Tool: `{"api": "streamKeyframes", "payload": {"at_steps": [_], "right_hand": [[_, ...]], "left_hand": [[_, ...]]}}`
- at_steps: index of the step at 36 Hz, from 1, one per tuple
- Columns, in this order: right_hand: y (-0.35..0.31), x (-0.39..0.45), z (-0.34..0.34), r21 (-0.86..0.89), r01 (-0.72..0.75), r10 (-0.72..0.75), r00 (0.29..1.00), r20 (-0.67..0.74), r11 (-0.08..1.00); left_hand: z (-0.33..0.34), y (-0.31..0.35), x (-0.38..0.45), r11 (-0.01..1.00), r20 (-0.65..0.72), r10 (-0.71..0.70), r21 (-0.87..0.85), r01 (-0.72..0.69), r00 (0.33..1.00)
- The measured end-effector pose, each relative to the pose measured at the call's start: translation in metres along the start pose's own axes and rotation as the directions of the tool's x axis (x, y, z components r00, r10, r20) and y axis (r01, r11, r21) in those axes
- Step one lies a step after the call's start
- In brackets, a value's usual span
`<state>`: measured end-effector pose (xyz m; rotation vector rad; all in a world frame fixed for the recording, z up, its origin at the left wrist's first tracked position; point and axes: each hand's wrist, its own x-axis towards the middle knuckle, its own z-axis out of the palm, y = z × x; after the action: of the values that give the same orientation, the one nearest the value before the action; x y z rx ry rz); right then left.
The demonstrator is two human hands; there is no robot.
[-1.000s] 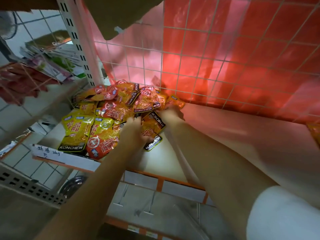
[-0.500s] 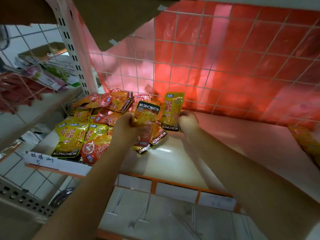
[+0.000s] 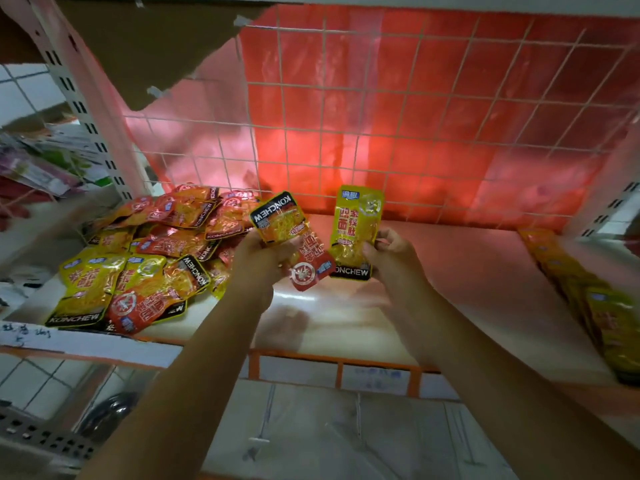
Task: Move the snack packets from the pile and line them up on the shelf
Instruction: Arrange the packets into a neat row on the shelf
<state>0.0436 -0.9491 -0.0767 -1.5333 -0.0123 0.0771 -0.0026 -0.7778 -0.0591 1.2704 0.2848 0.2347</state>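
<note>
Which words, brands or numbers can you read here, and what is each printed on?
"KONCHEW": yellow packet in the right hand.
"KONCHEW", upside down: packet in the left hand.
"KONCHEW": front yellow packet of the pile.
Chinese characters on packets, handwritten shelf label: unreadable.

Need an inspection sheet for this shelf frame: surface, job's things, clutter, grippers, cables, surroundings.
Surface: white shelf, middle bare.
Job's things: packet pile at left; row of yellow packets along right edge.
Clutter: handwritten label on the front edge.
Grippers: left hand holds orange and red packets; right hand holds an upright yellow packet.
Cables: nothing seen.
Surroundings: wire grid with red sheet behind; cardboard above.
</note>
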Motion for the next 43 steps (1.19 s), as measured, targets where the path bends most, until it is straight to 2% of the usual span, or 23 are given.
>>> {"api": "streamKeyframes", "payload": {"at_steps": [4, 17, 24, 37, 43], "right_hand": [[-0.003, -0.009, -0.030, 0.046, -0.014, 0.013, 1.000, 0.008, 0.999], [-0.016, -0.027, -0.166, 0.062, 0.011, 0.000, 0.983, -0.181, 0.998], [-0.019, -0.045, -0.248, 0.056, 0.052, -0.041, 0.982, -0.186, 0.997], [-0.003, -0.066, -0.353, -0.210, -0.022, -0.003, 0.993, -0.121, 0.977], [-0.001, -0.073, -0.363, -0.415, 0.086, -0.083, 0.996, 0.024, 0.906]], "left_hand": [[0.028, -0.006, -0.003, 0.999, 0.038, -0.010, -0.045, 0.012, 0.999], [0.150, -0.041, -0.032, 0.995, 0.152, -0.085, -0.046, 0.093, 0.985], [0.211, -0.068, -0.064, 0.991, 0.216, -0.106, -0.062, 0.122, 0.971], [0.280, -0.106, -0.114, 0.984, 0.146, -0.147, -0.081, 0.160, 0.978], [0.296, -0.115, -0.130, 0.985, 0.126, -0.116, -0.112, 0.130, 0.985]]}}
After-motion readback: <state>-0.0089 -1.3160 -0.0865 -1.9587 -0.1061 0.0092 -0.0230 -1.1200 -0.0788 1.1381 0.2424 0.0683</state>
